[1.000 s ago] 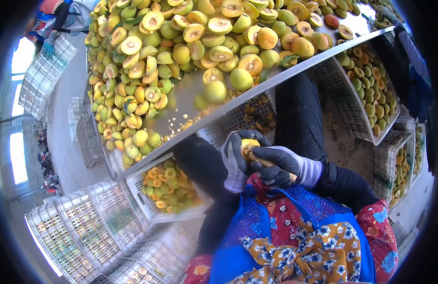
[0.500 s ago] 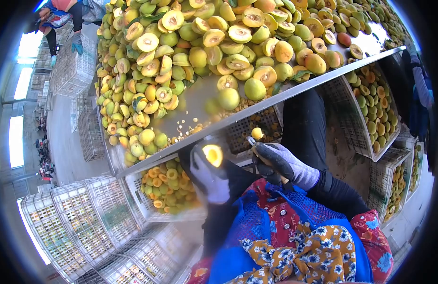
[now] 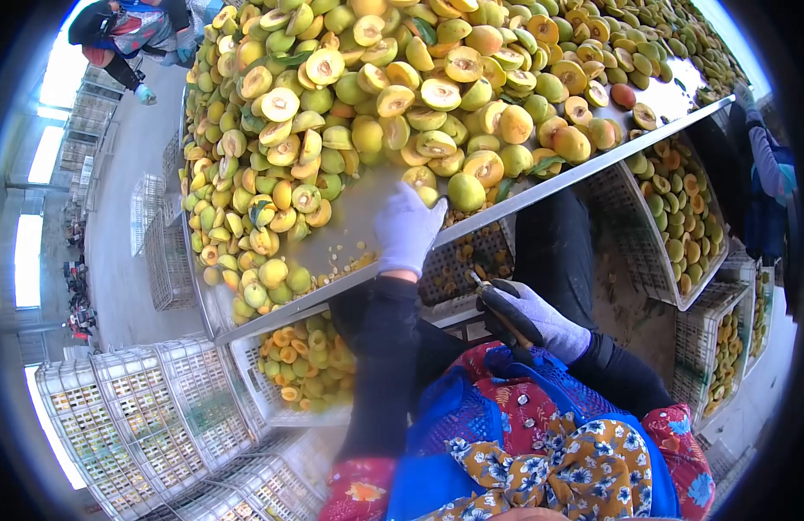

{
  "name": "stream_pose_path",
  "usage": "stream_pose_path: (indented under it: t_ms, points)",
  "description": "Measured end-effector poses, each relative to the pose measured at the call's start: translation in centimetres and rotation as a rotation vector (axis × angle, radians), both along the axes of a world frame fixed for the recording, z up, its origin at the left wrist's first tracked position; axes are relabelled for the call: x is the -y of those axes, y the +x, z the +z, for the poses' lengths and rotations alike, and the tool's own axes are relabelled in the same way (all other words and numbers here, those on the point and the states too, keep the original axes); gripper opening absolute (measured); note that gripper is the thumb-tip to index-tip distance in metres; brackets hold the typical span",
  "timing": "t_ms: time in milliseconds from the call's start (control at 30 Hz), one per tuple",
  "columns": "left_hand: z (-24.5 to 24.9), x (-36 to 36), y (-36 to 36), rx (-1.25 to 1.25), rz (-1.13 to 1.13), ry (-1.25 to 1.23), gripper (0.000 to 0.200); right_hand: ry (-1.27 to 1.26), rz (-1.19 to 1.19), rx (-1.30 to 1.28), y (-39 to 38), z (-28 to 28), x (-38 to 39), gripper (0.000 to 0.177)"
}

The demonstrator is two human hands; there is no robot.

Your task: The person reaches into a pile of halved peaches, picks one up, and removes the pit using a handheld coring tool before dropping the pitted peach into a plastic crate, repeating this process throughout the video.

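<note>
My left hand (image 3: 405,227), in a pale glove, reaches over the front edge of a metal table (image 3: 350,213). Its thumb is spread from the fingers, which are blurred beside an apricot half (image 3: 421,184) and a whole greenish apricot (image 3: 465,192); it holds nothing I can see. My right hand (image 3: 532,317), in a glove with dark palm, stays in front of my lap. It is closed around a pitting tool (image 3: 478,279) whose thin metal tip points up and left. Halved apricots (image 3: 280,104), many with pits showing, are heaped on the table.
Below the table edge stand a crate of apricot halves (image 3: 306,356) at left and a dark crate (image 3: 450,278) between my legs. Another fruit crate (image 3: 671,217) is at right. Stacked crates (image 3: 150,408) fill the lower left. Co-workers (image 3: 141,35) are at both sides.
My left hand has moved up from the left crate to the table, and the apricot half it held is gone. The piece at the tool's tip is gone too. My right hand has barely moved.
</note>
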State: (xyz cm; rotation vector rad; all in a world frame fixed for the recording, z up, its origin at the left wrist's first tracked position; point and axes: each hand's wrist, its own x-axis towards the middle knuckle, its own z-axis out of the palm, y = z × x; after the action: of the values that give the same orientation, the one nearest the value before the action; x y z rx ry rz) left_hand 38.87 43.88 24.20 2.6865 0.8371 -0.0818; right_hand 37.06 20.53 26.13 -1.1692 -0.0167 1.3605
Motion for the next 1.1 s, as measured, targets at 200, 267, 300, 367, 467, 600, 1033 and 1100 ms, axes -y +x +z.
stream_pose_path:
  t_ms: [200,267,300,367,467,600,1033,1100]
  points:
    - [-1.3,-1.3,-7.2,0.64,0.217,-1.619,0.066,-0.023,0.03,0.607,0.8,0.7,0.5,0.023]
    - [0.0,0.9,-8.7,0.766,0.152,-1.847,0.069,-0.02,0.132,0.955,0.9,1.5,0.2,0.021]
    - [0.1,1.9,-8.9,0.755,0.217,-1.838,0.065,-0.022,0.155,1.039,0.8,1.9,-0.1,0.023]
    - [0.4,3.9,-9.2,0.695,0.317,-1.706,0.057,-0.035,0.198,1.201,0.6,2.5,-0.5,0.026]
    - [0.5,5.8,-9.9,0.776,0.32,-1.677,0.052,-0.052,0.18,1.341,-0.1,2.4,-0.5,0.029]
    - [2.6,7.7,-10.1,0.657,0.258,-1.181,0.055,-0.084,0.241,1.349,-1.0,1.6,-0.4,0.03]
    - [0.7,10.6,-10.9,0.806,0.262,-0.639,0.029,0.196,0.316,0.755,-1.9,0.2,-0.1,0.029]
    - [1.0,10.4,-10.8,0.758,0.272,-0.721,0.03,0.187,0.236,0.547,-1.8,0.3,-0.2,0.028]
